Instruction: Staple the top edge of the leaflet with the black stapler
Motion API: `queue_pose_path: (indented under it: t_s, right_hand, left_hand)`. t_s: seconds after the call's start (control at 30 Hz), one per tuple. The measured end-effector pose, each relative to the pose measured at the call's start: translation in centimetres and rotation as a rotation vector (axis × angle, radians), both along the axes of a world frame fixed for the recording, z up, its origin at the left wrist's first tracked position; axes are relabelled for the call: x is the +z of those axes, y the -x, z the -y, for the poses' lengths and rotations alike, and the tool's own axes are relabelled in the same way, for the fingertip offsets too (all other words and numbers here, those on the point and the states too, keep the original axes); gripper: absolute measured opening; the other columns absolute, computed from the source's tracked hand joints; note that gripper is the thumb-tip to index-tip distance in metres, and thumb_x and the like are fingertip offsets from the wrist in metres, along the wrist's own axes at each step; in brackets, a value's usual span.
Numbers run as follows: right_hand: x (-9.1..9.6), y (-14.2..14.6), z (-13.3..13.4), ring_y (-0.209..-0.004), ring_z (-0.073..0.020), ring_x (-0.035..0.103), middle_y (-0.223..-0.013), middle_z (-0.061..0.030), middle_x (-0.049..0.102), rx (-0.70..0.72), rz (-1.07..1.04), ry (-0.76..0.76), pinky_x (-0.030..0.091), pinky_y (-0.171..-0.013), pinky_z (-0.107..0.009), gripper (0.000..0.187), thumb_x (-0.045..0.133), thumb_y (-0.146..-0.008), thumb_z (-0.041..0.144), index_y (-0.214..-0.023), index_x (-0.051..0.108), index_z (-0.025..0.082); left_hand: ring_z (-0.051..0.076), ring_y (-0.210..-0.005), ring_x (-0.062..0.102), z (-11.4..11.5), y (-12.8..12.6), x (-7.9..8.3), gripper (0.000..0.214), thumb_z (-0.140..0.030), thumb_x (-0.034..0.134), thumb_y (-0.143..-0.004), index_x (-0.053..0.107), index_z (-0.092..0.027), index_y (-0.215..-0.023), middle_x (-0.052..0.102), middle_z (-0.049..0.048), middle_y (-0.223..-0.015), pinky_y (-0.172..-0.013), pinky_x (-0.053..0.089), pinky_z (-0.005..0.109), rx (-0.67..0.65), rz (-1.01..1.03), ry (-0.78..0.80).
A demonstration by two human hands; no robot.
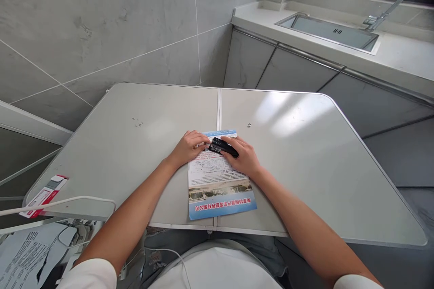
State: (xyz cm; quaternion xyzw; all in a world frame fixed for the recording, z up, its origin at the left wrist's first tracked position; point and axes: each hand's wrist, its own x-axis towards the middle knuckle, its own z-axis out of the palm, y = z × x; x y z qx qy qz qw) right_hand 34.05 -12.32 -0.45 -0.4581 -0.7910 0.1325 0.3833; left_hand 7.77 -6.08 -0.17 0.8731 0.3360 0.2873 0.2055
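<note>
Right hand [242,156]: fingers curled round the black stapler [224,145], gap no wider than its body, solid hold on the rear half. Left hand [191,148]: fingers bent, tips up at the stapler's front end; can't tell whether they pinch anything or just touch, or how far apart the tips are. Stapler sits over the far end of the printed leaflet [220,198], slanting, front end toward my left hand. Leaflet lies flat on the folding table [305,180], across the seam, print upside down to me. Progress, as I read it: stapler in hand and front end within reach of both hands, so that much is done. Not done: stapler not set down, hands not clear. No staple visible in the paper; my fingers block the front end, so can't confirm either way. Small bits [249,125] lie beyond the leaflet, right of the seam, more specks [137,122] off to the left; too small to identify. Can't call it finished.
</note>
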Motion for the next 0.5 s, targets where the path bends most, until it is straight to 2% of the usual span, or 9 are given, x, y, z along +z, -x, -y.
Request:
queue_pose_path:
  t_s: [0.27, 0.5]
  right_hand:
    - [0.07, -0.13, -0.14, -0.102, -0.0285, 0.070, -0.113, -0.0062, 0.078, 0.025, -0.011, 0.015, 0.059, -0.089, -0.044, 0.039, 0.063, -0.103, 0.034, -0.142, 0.062, 0.031]
    - [0.12, -0.06, -0.09, -0.103, -0.0284, 0.070, -0.115, -0.0066, 0.077, 0.031, -0.031, 0.021, 0.059, -0.089, -0.044, 0.038, 0.064, -0.102, 0.032, -0.140, 0.062, 0.031]
  left_hand:
    - [0.022, -0.101, 0.072, -0.21, 0.04, -0.26, 0.021, -0.038, 0.060, -0.105, 0.079, -0.028, -0.105, 0.082, 0.0057, -0.111, -0.093, 0.047, 0.041, -0.020, 0.020, 0.019]
    - [0.023, -0.105, 0.073, 0.06, -0.20, 0.43, 0.022, -0.038, 0.059, -0.105, 0.078, -0.027, -0.106, 0.081, 0.0064, -0.108, -0.097, 0.049, 0.041, -0.042, 0.041, 0.048]
